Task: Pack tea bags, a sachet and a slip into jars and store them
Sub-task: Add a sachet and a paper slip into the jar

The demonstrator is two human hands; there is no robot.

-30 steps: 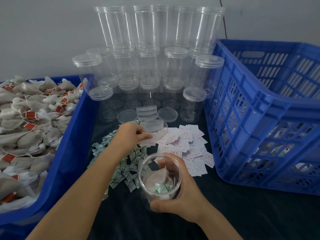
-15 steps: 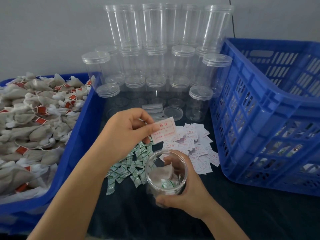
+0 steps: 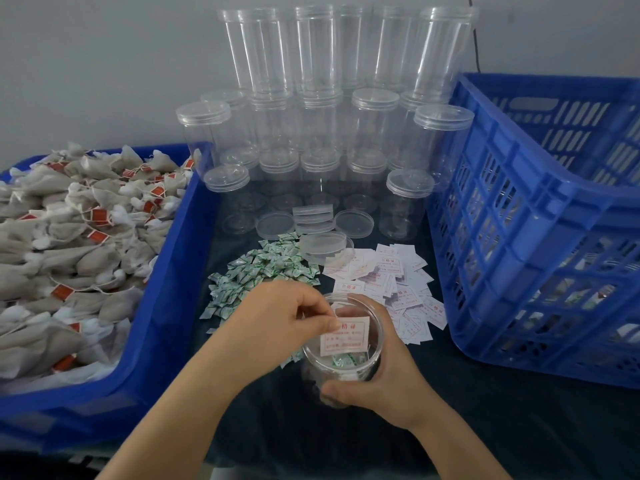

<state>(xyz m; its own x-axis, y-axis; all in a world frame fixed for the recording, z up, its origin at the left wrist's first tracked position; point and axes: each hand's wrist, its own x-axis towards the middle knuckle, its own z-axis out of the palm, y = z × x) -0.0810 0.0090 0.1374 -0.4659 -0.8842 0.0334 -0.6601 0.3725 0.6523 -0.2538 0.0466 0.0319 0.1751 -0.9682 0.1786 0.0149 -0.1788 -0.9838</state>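
Observation:
My right hand [image 3: 384, 379] grips an open clear jar [image 3: 341, 367] on the dark table, fingers curled round its far side. My left hand [image 3: 284, 315] pinches a white slip with red print [image 3: 344, 336] and holds it over the jar's mouth. Inside the jar lie a green sachet [image 3: 343, 360] and tea bags. A pile of green sachets [image 3: 263, 271] lies behind my left hand. Loose slips [image 3: 394, 282] lie to the right of them. Tea bags with red tags [image 3: 69, 237] fill the blue bin on the left.
Stacked clear jars with lids [image 3: 332, 109] stand against the back wall. Loose lids [image 3: 323, 244] lie in front of them. A blue slatted crate [image 3: 540, 237] on the right holds packed jars. The blue bin's wall [image 3: 173, 271] borders the work area on the left.
My left hand picked a slip from the pile, lifted it, then brought it down and toward me over the jar's mouth. The right hand kept its hold on the jar.

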